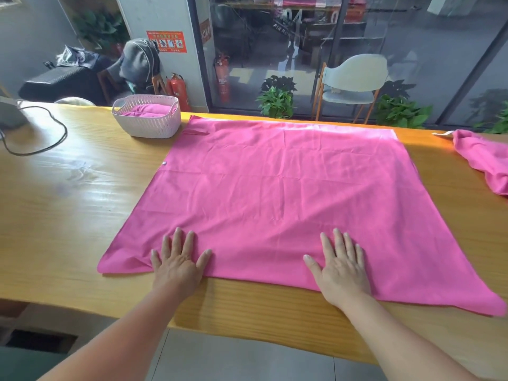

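Big pink cloth [277, 193] spread flat over the middle of the wooden table [68, 193], near edge running just short of the table's near edge, far edge close to the far rim. Left hand [178, 259] lies flat on the cloth's near-left part, fingers straight and spread, gripping nothing. Right hand [341, 265] same on the near-right part, palm down, fingers splayed, pressing only. Looks like smoothing before a fold, judging by the creases across the centre. Risks: near-left corner sits puckered just left of the left hand, so a push outward could bunch it more instead of flattening. Far-left corner has a small flap [196, 130] turned over; if left alone, the fold will likely come out uneven. Near-right corner reaches close to the table's near edge, so a drag toward the person could pull it off and let the cloth slide. Flat palms have no hold, so any lift needs a pinch first or the fabric slips. White basket [145, 119] with pink fabric inside stands at far left, just beside the cloth's far-left corner; a wide sweep could knock it. Second pink cloth [486, 160] lies bunched at far right, apart from the spread one. Black cable [52, 127] loops at far left.
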The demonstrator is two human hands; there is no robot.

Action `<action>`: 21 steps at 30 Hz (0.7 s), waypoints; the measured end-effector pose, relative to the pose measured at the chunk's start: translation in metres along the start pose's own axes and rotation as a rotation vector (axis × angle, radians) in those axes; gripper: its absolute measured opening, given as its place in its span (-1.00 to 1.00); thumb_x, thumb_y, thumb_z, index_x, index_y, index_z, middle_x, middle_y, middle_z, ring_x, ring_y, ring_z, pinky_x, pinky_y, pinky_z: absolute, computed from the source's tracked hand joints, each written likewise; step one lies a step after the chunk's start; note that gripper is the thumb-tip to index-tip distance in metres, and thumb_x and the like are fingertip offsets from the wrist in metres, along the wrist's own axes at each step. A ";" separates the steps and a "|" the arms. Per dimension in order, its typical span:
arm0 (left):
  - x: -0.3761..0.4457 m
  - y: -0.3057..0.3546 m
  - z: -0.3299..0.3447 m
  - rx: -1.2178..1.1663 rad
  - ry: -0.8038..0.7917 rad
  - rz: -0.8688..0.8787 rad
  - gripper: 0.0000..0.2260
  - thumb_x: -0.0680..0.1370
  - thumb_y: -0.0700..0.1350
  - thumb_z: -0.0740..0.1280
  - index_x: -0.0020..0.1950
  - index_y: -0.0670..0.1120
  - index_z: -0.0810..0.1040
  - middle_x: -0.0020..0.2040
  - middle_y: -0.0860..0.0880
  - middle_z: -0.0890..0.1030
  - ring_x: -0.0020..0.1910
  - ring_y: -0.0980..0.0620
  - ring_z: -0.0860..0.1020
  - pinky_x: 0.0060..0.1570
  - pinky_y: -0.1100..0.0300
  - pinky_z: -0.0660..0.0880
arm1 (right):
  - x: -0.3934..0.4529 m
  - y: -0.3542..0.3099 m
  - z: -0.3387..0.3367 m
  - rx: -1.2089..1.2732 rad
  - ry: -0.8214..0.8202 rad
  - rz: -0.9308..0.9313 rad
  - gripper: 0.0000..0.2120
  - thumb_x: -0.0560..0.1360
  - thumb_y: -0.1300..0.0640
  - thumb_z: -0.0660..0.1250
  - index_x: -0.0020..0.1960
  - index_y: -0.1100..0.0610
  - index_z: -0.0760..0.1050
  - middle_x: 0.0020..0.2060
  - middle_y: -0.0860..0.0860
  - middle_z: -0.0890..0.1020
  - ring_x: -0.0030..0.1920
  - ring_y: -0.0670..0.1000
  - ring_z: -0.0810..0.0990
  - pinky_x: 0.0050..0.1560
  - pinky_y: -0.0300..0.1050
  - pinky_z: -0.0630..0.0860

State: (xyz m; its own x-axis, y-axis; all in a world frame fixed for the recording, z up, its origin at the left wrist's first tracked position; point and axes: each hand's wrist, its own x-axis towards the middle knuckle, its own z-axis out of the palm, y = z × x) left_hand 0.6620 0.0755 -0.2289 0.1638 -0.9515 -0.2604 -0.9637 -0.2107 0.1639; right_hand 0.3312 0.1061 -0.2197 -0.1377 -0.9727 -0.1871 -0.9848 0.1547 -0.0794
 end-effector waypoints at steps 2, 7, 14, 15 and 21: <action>0.000 0.000 -0.002 -0.102 0.060 -0.020 -0.42 0.64 0.24 -0.05 0.60 0.04 -0.03 0.61 -0.04 -0.14 0.57 -0.06 -0.19 0.48 -0.12 -0.27 | 0.004 -0.014 -0.006 0.018 0.049 -0.042 -0.21 0.52 -0.40 -0.31 0.62 0.00 -0.18 0.60 0.06 -0.22 0.58 0.06 -0.30 0.56 0.07 -0.28; -0.004 -0.039 -0.029 -0.400 0.539 -0.319 -0.56 0.56 -0.19 0.21 0.46 -0.14 0.36 0.43 -0.18 0.33 0.42 -0.18 0.26 0.45 -0.10 0.12 | 0.018 -0.069 -0.010 0.112 0.034 -0.240 -0.36 0.63 -0.28 -0.10 0.62 -0.04 -0.14 0.60 0.01 -0.22 0.57 0.00 -0.30 0.55 -0.01 -0.29; 0.008 -0.110 -0.057 -0.530 0.269 -0.706 -0.62 0.55 -0.07 0.23 0.31 -0.19 0.52 0.24 -0.28 0.53 0.19 -0.27 0.49 0.16 -0.03 0.41 | 0.021 -0.103 0.001 0.029 -0.030 -0.283 -0.39 0.66 -0.21 -0.13 0.61 -0.03 -0.23 0.60 0.02 -0.24 0.57 0.02 -0.31 0.55 0.02 -0.33; 0.009 -0.113 -0.056 -0.542 0.261 -0.658 -0.68 0.55 -0.08 0.24 0.21 -0.20 0.59 0.16 -0.27 0.58 0.09 -0.24 0.53 0.07 0.01 0.43 | 0.021 -0.107 0.001 0.019 -0.029 -0.299 -0.40 0.67 -0.20 -0.14 0.61 -0.02 -0.24 0.59 0.01 -0.25 0.57 0.01 -0.32 0.54 0.02 -0.34; 0.008 -0.120 -0.056 -0.782 0.365 -0.584 -0.83 0.51 -0.06 0.37 -0.02 -0.13 0.65 -0.07 -0.11 0.66 -0.02 -0.14 0.58 0.06 0.01 0.51 | 0.018 -0.153 -0.001 -0.030 0.004 -0.545 -0.25 0.46 -0.26 -0.43 0.61 -0.05 -0.23 0.59 -0.03 -0.27 0.56 -0.04 -0.35 0.53 -0.05 -0.37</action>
State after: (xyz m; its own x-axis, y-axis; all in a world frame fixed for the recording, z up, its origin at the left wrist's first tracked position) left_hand 0.7909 0.0810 -0.1973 0.7401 -0.6370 -0.2154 -0.3293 -0.6227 0.7098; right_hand 0.4795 0.0645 -0.2104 0.3929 -0.9113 -0.1228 -0.9163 -0.3768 -0.1357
